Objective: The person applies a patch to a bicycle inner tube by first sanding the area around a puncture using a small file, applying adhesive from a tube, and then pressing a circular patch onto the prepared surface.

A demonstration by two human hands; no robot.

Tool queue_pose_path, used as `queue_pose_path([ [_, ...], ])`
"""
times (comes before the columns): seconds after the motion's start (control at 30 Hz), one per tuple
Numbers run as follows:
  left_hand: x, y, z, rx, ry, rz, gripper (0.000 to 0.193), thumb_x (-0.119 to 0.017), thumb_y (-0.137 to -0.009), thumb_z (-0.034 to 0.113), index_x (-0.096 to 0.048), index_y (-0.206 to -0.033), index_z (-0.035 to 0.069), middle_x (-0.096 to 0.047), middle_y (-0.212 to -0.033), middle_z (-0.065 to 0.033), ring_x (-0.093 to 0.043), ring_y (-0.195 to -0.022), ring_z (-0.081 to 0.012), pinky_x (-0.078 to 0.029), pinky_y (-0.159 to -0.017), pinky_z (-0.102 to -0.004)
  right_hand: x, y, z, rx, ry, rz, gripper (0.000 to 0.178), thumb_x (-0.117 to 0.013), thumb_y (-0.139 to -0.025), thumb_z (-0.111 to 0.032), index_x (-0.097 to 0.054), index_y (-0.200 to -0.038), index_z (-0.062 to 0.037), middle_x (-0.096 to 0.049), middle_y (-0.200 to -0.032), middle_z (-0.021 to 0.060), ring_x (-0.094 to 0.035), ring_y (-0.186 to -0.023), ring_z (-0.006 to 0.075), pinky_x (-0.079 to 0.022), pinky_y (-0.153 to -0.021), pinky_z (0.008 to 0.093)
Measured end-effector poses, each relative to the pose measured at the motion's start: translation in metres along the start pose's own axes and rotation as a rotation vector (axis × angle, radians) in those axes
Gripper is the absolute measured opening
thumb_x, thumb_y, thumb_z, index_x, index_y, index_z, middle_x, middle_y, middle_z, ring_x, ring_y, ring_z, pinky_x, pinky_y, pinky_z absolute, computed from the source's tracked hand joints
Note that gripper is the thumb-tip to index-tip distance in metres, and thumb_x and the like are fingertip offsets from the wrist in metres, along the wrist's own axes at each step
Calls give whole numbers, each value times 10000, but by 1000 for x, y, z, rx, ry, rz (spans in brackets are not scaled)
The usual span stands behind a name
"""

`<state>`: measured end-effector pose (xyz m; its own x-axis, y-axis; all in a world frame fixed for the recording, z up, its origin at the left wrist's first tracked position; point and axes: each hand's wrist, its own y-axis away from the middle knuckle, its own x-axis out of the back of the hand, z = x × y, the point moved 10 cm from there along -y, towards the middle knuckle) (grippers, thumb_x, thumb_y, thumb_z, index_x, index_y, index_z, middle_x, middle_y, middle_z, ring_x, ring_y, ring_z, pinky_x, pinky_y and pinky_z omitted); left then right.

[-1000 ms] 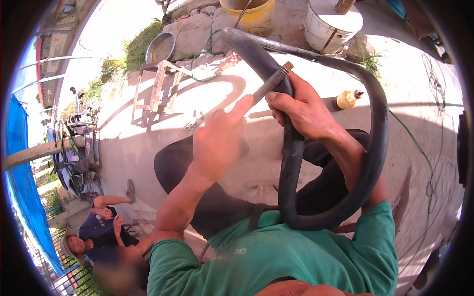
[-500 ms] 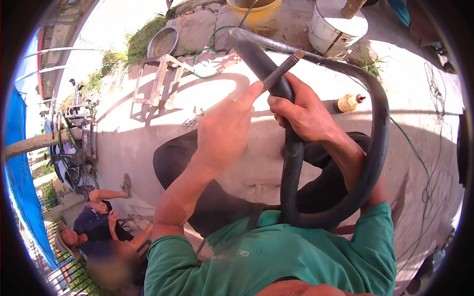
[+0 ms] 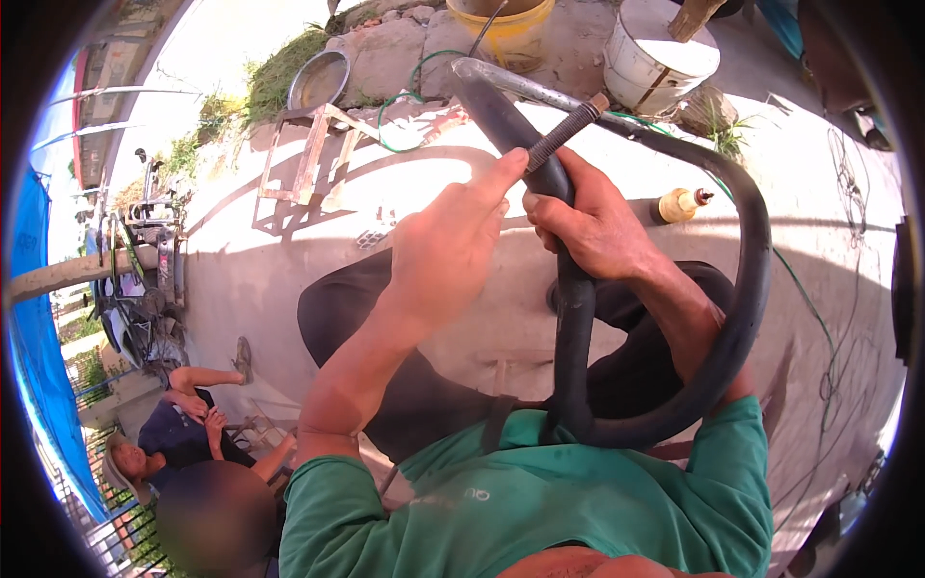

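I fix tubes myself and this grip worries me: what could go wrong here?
1. The right hand grips the black inner tube folded sharply near the threaded valve stem; a tight bend there may crease or crack the rubber at the stem's base.
2. The left hand touches the stem with just a fingertip, so it might slip off the threads.
3. The tube's loop hangs round the right forearm and could snag.
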<state>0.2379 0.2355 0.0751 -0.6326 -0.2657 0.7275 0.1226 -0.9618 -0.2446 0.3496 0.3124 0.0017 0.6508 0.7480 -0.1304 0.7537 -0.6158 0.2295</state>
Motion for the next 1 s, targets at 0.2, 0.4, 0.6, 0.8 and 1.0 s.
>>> queue_pose_path([
  [0.2, 19, 13, -14, -26, 155, 71, 500, -649, -971, 8, -620, -1456, 127, -672, -872, -86, -643, -704, -198, -528, -665, -365, 9, -2, -19, 55, -76, 81, 626, -622, -955, -123, -430, -1537, 6, -548, -804, 8, -552, -641, 92, -476, -603, 270],
  [0.4, 18, 56, -50, 460, 526, 19, 455, -591, -1014, 9, -592, -1468, 32, -718, -1123, -108, -678, -948, -145, -533, -878, -281, 9, -1, -10, -20, -76, 60, 623, -634, -952, -160, -455, -1534, -30, -592, -874, 37, -583, -720, 114, -505, -667, 299],
  [0.6, -7, 31, -33, 271, 345, -75, 449, -579, -1034, 67, -580, -1483, 46, -711, -1315, -139, -648, -939, -158, -531, -876, -305, -2, -7, -6, 41, -87, 30, 335, -615, -963, -123, -534, -1266, -5, -552, -788, 5, -547, -621, 93, -474, -600, 271],
  [0.8, -10, 12, -24, 381, 404, -164, 447, -572, -1030, 63, -593, -1476, 72, -711, -1311, -159, -662, -938, -178, -537, -875, -325, 8, -3, -4, -13, -109, 88, 539, -608, -950, -123, -503, -1466, -6, -566, -813, 9, -559, -692, 93, -475, -616, 289],
  [1.0, -7, 35, -33, 374, 426, -113, 458, -572, -1028, 51, -592, -1483, 88, -742, -1232, -137, -660, -864, -154, -546, -835, -316, -8, -3, 3, 5, -88, 24, 509, -606, -951, -131, -509, -1433, -1, -572, -814, 10, -539, -657, 96, -464, -590, 294],
])
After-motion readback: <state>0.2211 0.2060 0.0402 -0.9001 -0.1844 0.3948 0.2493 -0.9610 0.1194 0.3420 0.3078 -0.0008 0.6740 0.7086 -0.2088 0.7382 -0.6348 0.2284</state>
